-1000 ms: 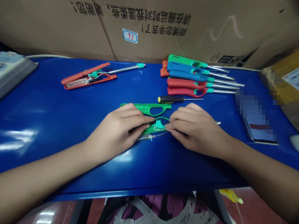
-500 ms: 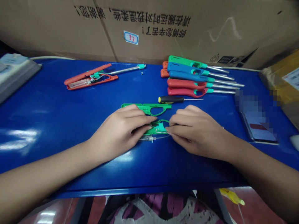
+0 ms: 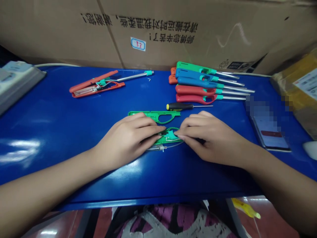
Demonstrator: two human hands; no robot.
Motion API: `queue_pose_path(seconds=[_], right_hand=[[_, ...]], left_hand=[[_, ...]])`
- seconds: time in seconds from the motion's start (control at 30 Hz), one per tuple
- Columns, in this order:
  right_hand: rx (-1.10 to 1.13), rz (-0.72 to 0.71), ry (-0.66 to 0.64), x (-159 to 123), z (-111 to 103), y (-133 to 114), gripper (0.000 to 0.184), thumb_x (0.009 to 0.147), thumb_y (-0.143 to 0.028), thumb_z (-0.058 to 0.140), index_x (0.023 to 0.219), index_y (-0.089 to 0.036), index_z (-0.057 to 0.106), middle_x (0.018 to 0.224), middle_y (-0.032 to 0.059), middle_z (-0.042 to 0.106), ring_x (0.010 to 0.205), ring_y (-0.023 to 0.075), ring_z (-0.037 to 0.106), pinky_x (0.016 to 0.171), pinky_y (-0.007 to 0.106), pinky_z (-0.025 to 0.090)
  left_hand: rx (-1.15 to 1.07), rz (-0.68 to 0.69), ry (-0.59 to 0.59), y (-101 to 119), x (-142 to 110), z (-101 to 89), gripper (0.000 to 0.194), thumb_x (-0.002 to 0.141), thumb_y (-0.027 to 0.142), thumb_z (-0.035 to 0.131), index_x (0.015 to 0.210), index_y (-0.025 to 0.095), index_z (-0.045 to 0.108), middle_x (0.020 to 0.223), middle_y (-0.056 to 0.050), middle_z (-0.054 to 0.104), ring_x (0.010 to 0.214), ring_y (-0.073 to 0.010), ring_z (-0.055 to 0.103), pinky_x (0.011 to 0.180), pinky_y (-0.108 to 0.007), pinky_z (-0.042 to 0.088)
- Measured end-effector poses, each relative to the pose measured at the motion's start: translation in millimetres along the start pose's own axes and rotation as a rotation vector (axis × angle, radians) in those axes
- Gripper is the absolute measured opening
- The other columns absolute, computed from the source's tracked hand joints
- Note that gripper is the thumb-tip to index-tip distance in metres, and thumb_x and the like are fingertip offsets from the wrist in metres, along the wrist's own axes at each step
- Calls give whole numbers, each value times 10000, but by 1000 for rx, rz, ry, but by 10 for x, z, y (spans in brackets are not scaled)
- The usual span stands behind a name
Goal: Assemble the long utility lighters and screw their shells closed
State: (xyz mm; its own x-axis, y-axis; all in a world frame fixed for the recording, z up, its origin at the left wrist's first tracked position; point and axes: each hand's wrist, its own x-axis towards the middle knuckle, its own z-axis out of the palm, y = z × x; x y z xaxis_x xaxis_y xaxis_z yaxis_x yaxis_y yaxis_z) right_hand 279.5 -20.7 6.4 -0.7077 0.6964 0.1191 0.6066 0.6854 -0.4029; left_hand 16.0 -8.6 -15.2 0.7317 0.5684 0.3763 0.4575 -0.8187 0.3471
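Between my hands lies an opened green lighter half (image 3: pixel 175 129), its inside facing up, with a teal trigger (image 3: pixel 170 135) and a white wire in it. My left hand (image 3: pixel 130 137) grips the left part of this half, covering it. Fingertips of my right hand (image 3: pixel 210 138) pinch at the trigger's right side; exactly what sits between them is hidden. Just in front lies a clear gas tank (image 3: pixel 159 148) with a thin tube running right, partly under my left hand. Behind my hands is the other green shell half (image 3: pixel 173 114), lying apart.
A black-and-yellow screwdriver (image 3: pixel 179 106) lies behind my right hand. Several assembled lighters (image 3: pixel 195 89) are stacked farther back. An opened red lighter (image 3: pixel 96 84) sits at back left. A phone (image 3: pixel 269 132) is at right, and a large cardboard box (image 3: pixel 160 56) stands behind the table.
My right fingertips have shifted slightly at the trigger, and the white wire shows more below it. The view has tilted a little. My left hand keeps its grip.
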Motion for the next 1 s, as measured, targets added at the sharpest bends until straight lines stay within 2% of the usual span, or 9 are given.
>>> queue_pose_path(seconds=[0.13, 0.27, 0.4, 0.5, 0.6, 0.8, 0.9, 1.0], right_hand=[[92, 101, 147, 4, -61, 35, 174, 965, -169, 549, 896, -160, 708, 908, 41, 676, 840, 147, 604, 767, 307, 431], [98, 181, 43, -27, -149, 43, 100, 875, -142, 613, 822, -195, 678, 797, -15, 631, 698, 113, 529, 631, 278, 381], [129, 232, 16, -30, -152, 33, 122, 889, -218, 629, 768, -207, 634, 684, -49, 563, 609, 90, 472, 584, 268, 341], [143, 269, -17, -6, -106, 52, 164, 897, -294, 656, 762, -208, 618, 670, -52, 544, 599, 89, 465, 572, 265, 328], [150, 254, -53, 4, -84, 70, 137, 901, -300, 664, 802, -208, 642, 720, -37, 564, 655, 102, 493, 608, 265, 348], [175, 195, -124, -27, -133, 36, 22, 902, -216, 655, 896, -205, 674, 871, -5, 620, 738, 115, 527, 641, 263, 367], [193, 100, -166, -36, -140, 11, 85, 932, -171, 601, 917, -199, 680, 910, 11, 624, 774, 120, 551, 663, 263, 377], [163, 96, -144, -41, -130, -10, 138, 951, -177, 564, 894, -194, 688, 885, 16, 613, 755, 122, 550, 648, 272, 366]], left_hand=[[-4, -28, -14, -27, -16, -10, 276, 991, 255, 605, 1228, 153, 702, 1096, -103, 727, 1001, -217, 671, 890, -361, 538], [4, 7, -35, -3, -14, -29, 297, 1006, 250, 579, 1274, 176, 681, 1186, -98, 712, 1048, -216, 659, 921, -367, 531], [112, 131, -114, 60, -10, -33, 381, 1021, 303, 556, 1383, 200, 615, 1387, -70, 657, 1176, -263, 616, 1002, -423, 497], [199, 177, -143, 86, -6, -18, 423, 1033, 370, 528, 1407, 184, 595, 1446, -45, 625, 1205, -285, 604, 983, -433, 493], [258, 184, -143, 98, 2, -10, 430, 1040, 394, 512, 1403, 181, 600, 1444, -36, 625, 1185, -280, 617, 937, -417, 497], [307, 170, -134, 173, -8, -31, 384, 1035, 338, 522, 1358, 167, 640, 1405, -28, 656, 1136, -276, 647, 868, -414, 513], [312, 170, -125, 209, -38, -31, 366, 1024, 317, 536, 1321, 146, 663, 1392, -44, 666, 1103, -283, 658, 827, -425, 525], [324, 171, -127, 219, -62, -20, 356, 1016, 291, 535, 1310, 142, 668, 1407, -47, 656, 1088, -291, 659, 793, -438, 530]])
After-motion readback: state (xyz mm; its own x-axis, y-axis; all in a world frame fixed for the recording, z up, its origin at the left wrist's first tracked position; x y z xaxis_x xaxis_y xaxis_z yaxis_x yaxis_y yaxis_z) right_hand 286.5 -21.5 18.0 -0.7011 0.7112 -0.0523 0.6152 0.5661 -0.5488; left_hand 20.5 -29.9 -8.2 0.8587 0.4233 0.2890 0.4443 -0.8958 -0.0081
